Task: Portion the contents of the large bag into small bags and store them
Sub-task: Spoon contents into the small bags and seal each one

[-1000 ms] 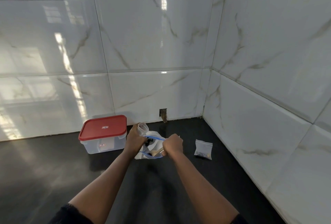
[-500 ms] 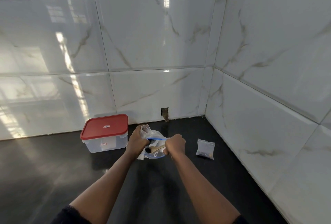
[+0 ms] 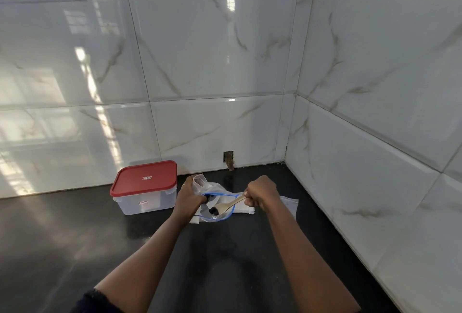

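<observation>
On the black counter lies a large clear bag [image 3: 220,215] with a blue zip edge, its mouth held open. My left hand [image 3: 188,196] grips that mouth together with a small clear bag [image 3: 200,181] that sticks up above my fingers. In my right hand [image 3: 262,194] I hold a wooden spoon [image 3: 228,204] by its handle. Its bowl carries a dark lump over the large bag's opening. A flat small bag [image 3: 290,204] lies just behind my right wrist, partly hidden by it.
A clear plastic box with a red lid [image 3: 145,177] stands shut to the left of the bags, against the back wall. White tiled walls [image 3: 362,162] meet in a corner on the right. The dark counter [image 3: 75,237] stretches left and toward me.
My right hand has drawn the spoon back to the right, lifting its bowl with dark contents out of the large bag. My left hand has kept its hold.
</observation>
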`<control>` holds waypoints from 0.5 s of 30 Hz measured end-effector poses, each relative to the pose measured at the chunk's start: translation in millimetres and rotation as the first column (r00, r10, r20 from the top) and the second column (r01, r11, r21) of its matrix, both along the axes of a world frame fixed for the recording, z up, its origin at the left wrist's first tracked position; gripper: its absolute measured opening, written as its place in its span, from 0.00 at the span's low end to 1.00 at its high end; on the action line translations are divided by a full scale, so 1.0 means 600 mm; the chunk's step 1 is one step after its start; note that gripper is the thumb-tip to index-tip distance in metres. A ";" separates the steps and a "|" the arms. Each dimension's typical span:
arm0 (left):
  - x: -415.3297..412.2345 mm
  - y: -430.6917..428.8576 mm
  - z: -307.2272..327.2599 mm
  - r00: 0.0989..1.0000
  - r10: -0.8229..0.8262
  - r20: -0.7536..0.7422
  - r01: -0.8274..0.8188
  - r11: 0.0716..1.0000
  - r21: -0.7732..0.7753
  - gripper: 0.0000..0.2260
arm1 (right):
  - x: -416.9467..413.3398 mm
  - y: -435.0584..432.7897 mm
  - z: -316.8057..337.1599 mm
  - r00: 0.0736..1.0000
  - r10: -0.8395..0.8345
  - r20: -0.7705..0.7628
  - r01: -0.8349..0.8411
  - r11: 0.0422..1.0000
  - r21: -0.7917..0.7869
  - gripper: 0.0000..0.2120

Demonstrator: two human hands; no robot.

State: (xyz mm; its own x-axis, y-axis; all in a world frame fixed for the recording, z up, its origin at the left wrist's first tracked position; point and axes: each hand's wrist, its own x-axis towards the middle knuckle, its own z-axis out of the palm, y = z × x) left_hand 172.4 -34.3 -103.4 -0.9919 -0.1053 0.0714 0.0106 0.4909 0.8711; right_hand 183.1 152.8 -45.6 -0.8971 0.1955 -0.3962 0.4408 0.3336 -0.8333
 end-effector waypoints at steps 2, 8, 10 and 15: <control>0.000 -0.001 -0.001 1.000 0.005 -0.001 -0.005 1.000 0.017 0.27 | 0.003 0.016 0.019 0.999 0.026 0.018 -0.026 1.000 0.002 0.08; 0.003 0.004 -0.002 1.000 0.010 -0.016 -0.009 1.000 0.028 0.28 | 0.007 0.040 0.071 0.997 0.059 -0.039 -0.059 0.998 0.005 0.09; 0.005 0.005 -0.004 1.000 0.004 -0.006 -0.004 1.000 0.028 0.29 | 0.010 0.040 0.084 0.994 0.058 -0.092 -0.059 0.998 -0.007 0.09; 0.012 0.006 -0.007 1.000 -0.018 -0.023 0.019 0.999 0.051 0.29 | 0.019 0.014 0.098 0.967 0.117 -0.224 -0.109 0.993 0.048 0.10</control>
State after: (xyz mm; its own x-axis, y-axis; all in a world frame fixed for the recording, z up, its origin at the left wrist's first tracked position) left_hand 179.9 -30.6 -107.9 -0.9919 -0.0907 0.0885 0.0391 0.4453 0.8945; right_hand 194.4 160.9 13.3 -0.9797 0.0976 -0.1751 0.1998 0.4011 -0.8940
